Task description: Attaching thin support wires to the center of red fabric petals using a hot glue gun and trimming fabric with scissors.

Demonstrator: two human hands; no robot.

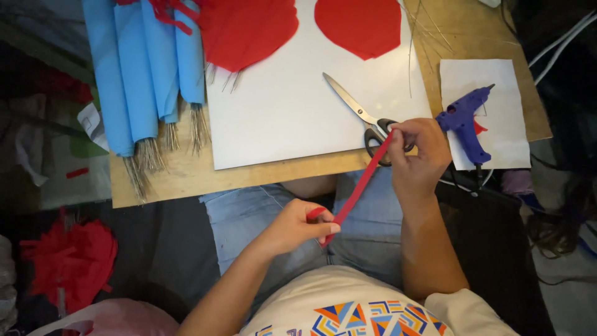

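Note:
A narrow red paper strip stretches diagonally between both hands over my lap. My left hand pinches its lower end, which curls at the fingertips. My right hand pinches the upper end at the front edge of the wooden board. Black-handled scissors lie shut on the white sheet, their handles just left of my right hand. A blue glue gun rests on a smaller white paper to the right of that hand.
Several blue paper rolls with straw-like stems lie at the board's left. Red paper cut-outs sit at the top of the white sheet. A red fringed paper bundle lies on the floor at left. Cables run at right.

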